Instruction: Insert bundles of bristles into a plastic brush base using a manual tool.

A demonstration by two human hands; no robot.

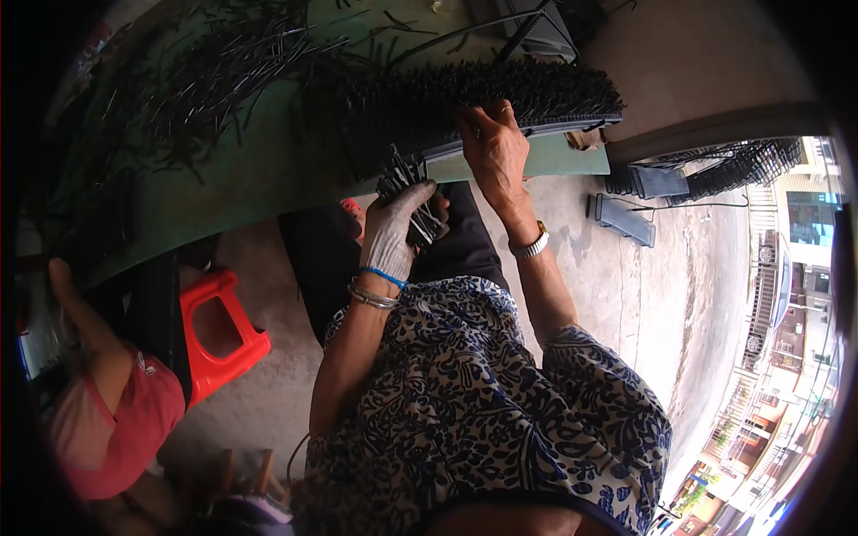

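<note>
Red plastic stool (253,343), person in pink shirt (130,429), pale concrete floor (643,304), car (785,281) and buildings (767,420) outside

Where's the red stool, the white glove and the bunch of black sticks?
Red stool (214,373): head view, its lower edge.
White glove (388,234): head view, its back.
Bunch of black sticks (400,177): head view, its upper part.

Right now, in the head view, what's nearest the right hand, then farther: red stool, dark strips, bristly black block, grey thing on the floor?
1. Bristly black block: at the right hand.
2. Dark strips: just left, in the left hand.
3. Grey thing: right side, on the floor.
4. Red stool: far left, lower down.
</note>
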